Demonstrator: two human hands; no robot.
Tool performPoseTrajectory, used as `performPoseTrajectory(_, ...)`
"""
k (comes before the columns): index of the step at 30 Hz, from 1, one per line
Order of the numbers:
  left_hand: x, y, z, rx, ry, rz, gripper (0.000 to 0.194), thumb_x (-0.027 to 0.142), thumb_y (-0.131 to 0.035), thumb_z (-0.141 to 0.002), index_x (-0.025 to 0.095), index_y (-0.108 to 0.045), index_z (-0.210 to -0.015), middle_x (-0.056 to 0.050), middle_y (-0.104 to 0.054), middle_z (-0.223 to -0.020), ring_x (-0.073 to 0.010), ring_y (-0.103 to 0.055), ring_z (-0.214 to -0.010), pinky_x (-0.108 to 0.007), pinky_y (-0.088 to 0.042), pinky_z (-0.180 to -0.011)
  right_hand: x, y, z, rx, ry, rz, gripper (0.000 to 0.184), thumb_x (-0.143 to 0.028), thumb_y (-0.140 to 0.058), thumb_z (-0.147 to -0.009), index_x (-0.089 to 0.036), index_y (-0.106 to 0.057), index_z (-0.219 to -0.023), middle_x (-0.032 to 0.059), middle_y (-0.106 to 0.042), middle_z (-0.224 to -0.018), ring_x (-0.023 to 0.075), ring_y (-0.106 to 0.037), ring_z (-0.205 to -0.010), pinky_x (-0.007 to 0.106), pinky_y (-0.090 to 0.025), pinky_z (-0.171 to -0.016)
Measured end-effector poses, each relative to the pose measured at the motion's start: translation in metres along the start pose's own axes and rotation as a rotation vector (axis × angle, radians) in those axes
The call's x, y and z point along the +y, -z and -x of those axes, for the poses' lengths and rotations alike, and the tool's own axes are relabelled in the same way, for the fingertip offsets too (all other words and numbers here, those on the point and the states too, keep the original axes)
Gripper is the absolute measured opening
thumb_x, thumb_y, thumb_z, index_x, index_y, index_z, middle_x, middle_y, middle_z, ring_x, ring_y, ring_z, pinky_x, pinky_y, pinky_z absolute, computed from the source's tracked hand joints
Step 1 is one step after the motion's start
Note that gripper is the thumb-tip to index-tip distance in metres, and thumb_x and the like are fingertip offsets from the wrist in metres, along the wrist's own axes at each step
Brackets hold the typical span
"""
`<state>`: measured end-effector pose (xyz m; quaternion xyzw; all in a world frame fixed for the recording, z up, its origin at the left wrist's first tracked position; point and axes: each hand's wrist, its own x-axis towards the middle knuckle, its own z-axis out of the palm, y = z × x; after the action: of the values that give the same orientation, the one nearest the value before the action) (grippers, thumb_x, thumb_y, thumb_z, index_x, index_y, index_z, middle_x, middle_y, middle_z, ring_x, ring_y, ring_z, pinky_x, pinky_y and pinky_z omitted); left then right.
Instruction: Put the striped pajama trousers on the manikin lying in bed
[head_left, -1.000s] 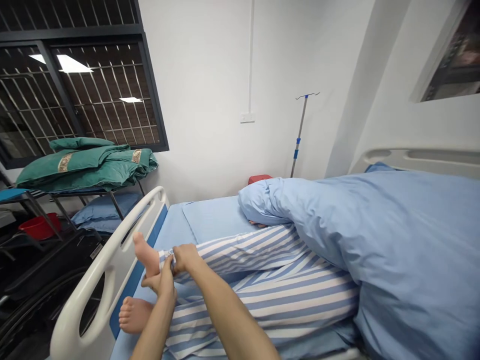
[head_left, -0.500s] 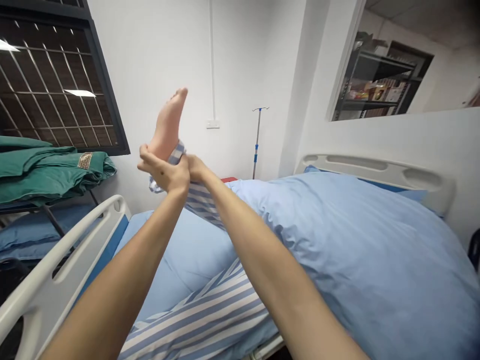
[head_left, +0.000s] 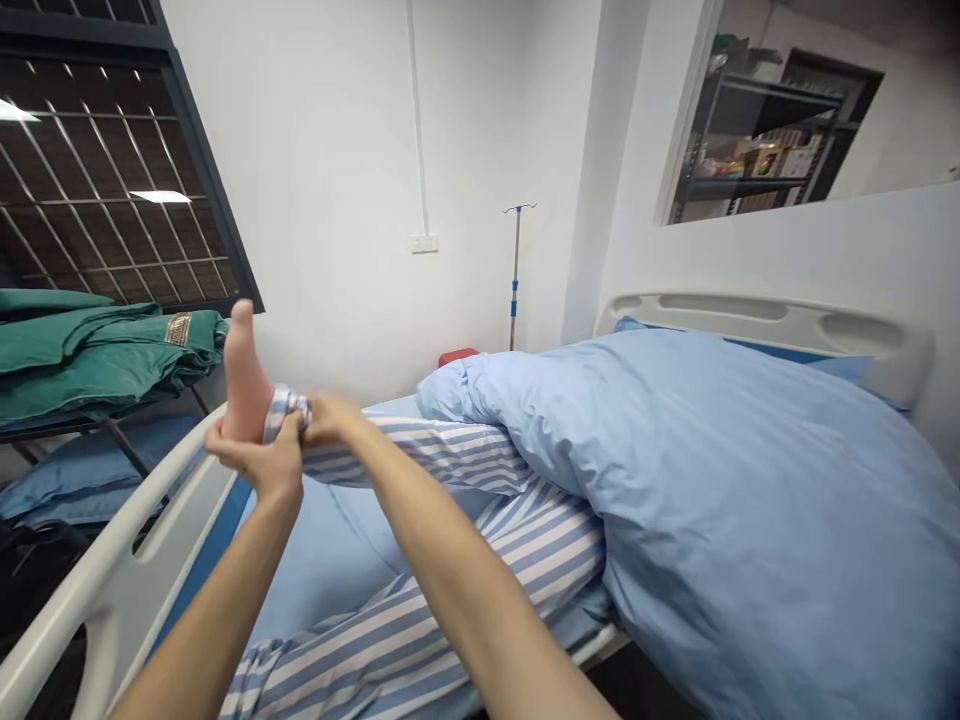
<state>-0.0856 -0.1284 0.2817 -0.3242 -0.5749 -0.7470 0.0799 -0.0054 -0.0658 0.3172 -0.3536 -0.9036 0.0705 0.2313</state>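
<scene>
Left hand (head_left: 262,460): grasping. It's cupping the heel of the foot (head_left: 244,385) from below, thumb lying up along the cuff (head_left: 282,408). Right hand (head_left: 330,420): grasping too, closing around the lower end of the near-level trouser leg (head_left: 442,445), just beside the left thumb; some of its fingers are hiding behind the leg, so can't tell their exact wrap.

Foot is sitting left of frame centre, toes pointing up, overlapping the top rail of the white footboard (head_left: 150,520) in view. That leg looks to be hanging above the blue sheet (head_left: 345,530), running right until it's passing under the blue quilt (head_left: 750,500). Second striped leg (head_left: 420,620) is lying lower in frame, slanting from bottom left up to the quilt edge, right forearm crossing over it.

Quilt is covering the right half of the bed, bunching at its left edge. Headboard (head_left: 750,305) is standing behind it at right. Drip stand (head_left: 515,260) is standing upright near centre, red object (head_left: 456,356) showing just left of its lower part. Green bedding (head_left: 90,345) is lying piled at the left edge, under the barred window (head_left: 97,180).
</scene>
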Motion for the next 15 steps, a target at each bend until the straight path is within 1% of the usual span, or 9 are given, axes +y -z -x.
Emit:
performPoseTrajectory(2,-0.041,0.031,0.009,-0.041,0.134,-0.094,0.089,0.047,-0.070,-0.054,0.022,-0.019,-0.122,-0.011,-0.039,-0.124,-0.0201,-0.049,-0.109,-0.037,-0.043,-0.093,-0.014,-0.041,0.006,-0.088,0.001,0.008,0.043,-0.043,-0.061,-0.064,-0.025,-0.058,-0.103,0.0029,-0.067,-0.097,0.0244,-0.062,-0.089,0.030,-0.048,-0.069)
performPoseTrajectory(4,-0.081,0.064,0.027,-0.093,0.348,-0.243,0.089,0.054,-0.065,-0.058,0.022,-0.014,-0.123,-0.013,-0.042,-0.123,-0.0226,-0.052,-0.109,-0.040,-0.045,-0.090,-0.027,-0.086,0.016,-0.184,0.005,0.040,0.049,-0.046,-0.064,-0.058,-0.023,-0.059,-0.101,0.0065,-0.067,-0.096,0.0259,-0.063,-0.089,0.032,-0.049,-0.070)
performPoseTrajectory(5,-0.099,0.080,0.038,-0.106,0.451,-0.311,0.090,0.057,-0.063,-0.059,0.021,-0.011,-0.123,-0.015,-0.043,-0.123,-0.0241,-0.053,-0.109,-0.039,-0.047,-0.089,-0.034,-0.110,0.022,-0.248,0.008,0.062,0.052,-0.047,-0.066,-0.055,-0.020,-0.060,-0.099,0.0090,-0.067,-0.096,0.0271,-0.063,-0.089,0.034,-0.050,-0.069)
performPoseTrajectory(7,-0.134,0.109,0.063,-0.122,0.573,-0.418,0.090,0.063,-0.056,-0.061,0.021,-0.007,-0.124,-0.017,-0.043,-0.124,-0.0264,-0.053,-0.109,-0.038,-0.050,-0.084,-0.044,-0.156,0.036,-0.345,0.020,0.100,0.055,-0.049,-0.066,-0.053,-0.018,-0.061,-0.098,0.0128,-0.067,-0.096,0.0282,-0.063,-0.088,0.036,-0.050,-0.069)
performPoseTrajectory(9,-0.162,0.131,0.089,-0.102,0.708,-0.524,0.093,0.068,-0.053,-0.060,0.019,-0.007,-0.124,-0.021,-0.043,-0.124,-0.0301,-0.053,-0.111,-0.039,-0.052,-0.082,-0.051,-0.195,0.052,-0.426,0.020,0.127,0.053,-0.048,-0.066,-0.053,-0.017,-0.062,-0.097,0.0136,-0.067,-0.094,0.0282,-0.064,-0.087,0.040,-0.050,-0.072)
performPoseTrajectory(10,-0.174,0.140,0.100,-0.098,0.791,-0.549,0.094,0.069,-0.053,-0.058,0.019,-0.009,-0.125,-0.023,-0.043,-0.125,-0.0318,-0.052,-0.111,-0.040,-0.052,-0.081,-0.054,-0.210,0.059,-0.457,0.021,0.142,0.051,-0.046,-0.065,-0.054,-0.017,-0.062,-0.096,0.0133,-0.067,-0.094,0.0277,-0.064,-0.087,0.041,-0.049,-0.074)
performPoseTrajectory(12,-0.191,0.152,0.117,-0.099,0.860,-0.577,0.092,0.068,-0.051,-0.060,0.019,-0.009,-0.126,-0.023,-0.043,-0.126,-0.0325,-0.051,-0.112,-0.041,-0.052,-0.079,-0.056,-0.231,0.071,-0.488,0.027,0.167,0.052,-0.045,-0.066,-0.053,-0.017,-0.061,-0.097,0.0128,-0.067,-0.093,0.0273,-0.064,-0.087,0.042,-0.048,-0.078)
performPoseTrajectory(14,-0.200,0.158,0.125,-0.124,0.825,-0.600,0.087,0.063,-0.050,-0.063,0.021,-0.009,-0.127,-0.022,-0.043,-0.127,-0.0320,-0.050,-0.113,-0.041,-0.052,-0.079,-0.057,-0.239,0.078,-0.490,0.035,0.183,0.057,-0.047,-0.066,-0.050,-0.016,-0.061,-0.098,0.0128,-0.067,-0.092,0.0272,-0.064,-0.087,0.042,-0.047,-0.080)
performPoseTrajectory(15,-0.202,0.159,0.126,-0.183,0.770,-0.599,0.085,0.061,-0.050,-0.065,0.021,-0.009,-0.127,-0.022,-0.043,-0.127,-0.0328,-0.049,-0.114,-0.043,-0.052,-0.079,-0.057,-0.240,0.079,-0.486,0.036,0.186,0.059,-0.048,-0.067,-0.049,-0.015,-0.061,-0.099,0.0129,-0.067,-0.092,0.0272,-0.064,-0.086,0.042,-0.047,-0.079)
